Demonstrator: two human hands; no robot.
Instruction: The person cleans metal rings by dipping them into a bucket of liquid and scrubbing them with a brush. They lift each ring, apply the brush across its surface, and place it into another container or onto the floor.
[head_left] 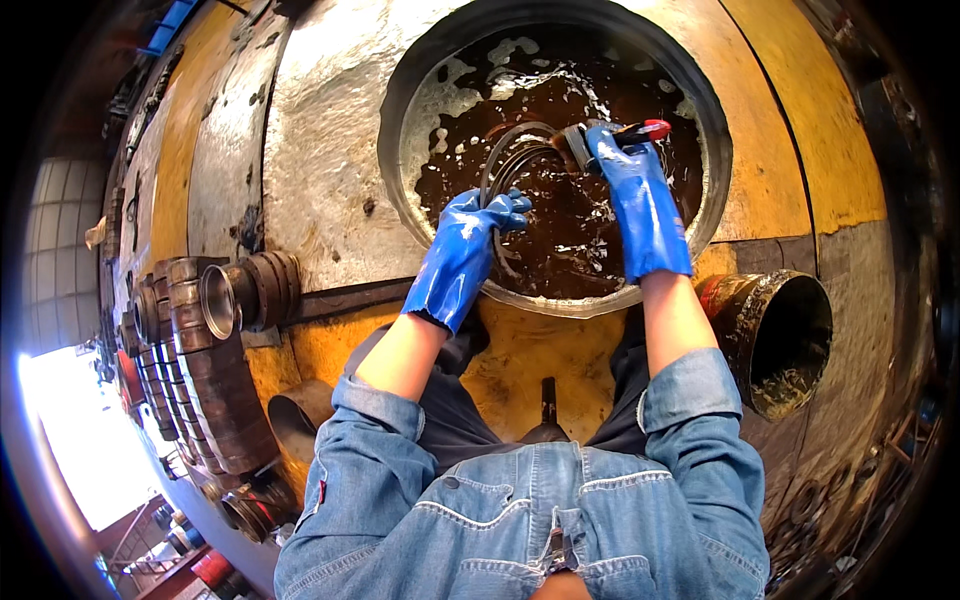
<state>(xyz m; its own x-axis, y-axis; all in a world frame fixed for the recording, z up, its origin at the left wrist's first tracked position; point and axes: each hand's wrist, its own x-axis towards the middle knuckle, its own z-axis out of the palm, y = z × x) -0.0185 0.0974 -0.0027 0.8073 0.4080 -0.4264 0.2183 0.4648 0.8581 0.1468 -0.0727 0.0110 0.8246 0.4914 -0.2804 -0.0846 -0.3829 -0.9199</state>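
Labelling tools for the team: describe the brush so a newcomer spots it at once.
Start at the big round tub of dark brown liquid. Over it, the blue-gloved right hand grips the brush. Its red-ended handle sets it apart from the thin dark rings in the left hand.

Two blue rubber gloves (pixel 440 280) are covering two hands: one left hand (pixel 478 220) and one right hand (pixel 622 165). One brush (pixel 577 147) is showing. At least two thin rings (pixel 512 163) are overlapping, hiding their exact number. One round tub (pixel 400 170) is holding liquid. Two pipe sections (pixel 735 325) are lying open-ended. At least three metal sleeves (pixel 265 290) are clustering. One denim jacket (pixel 400 510) is appearing.
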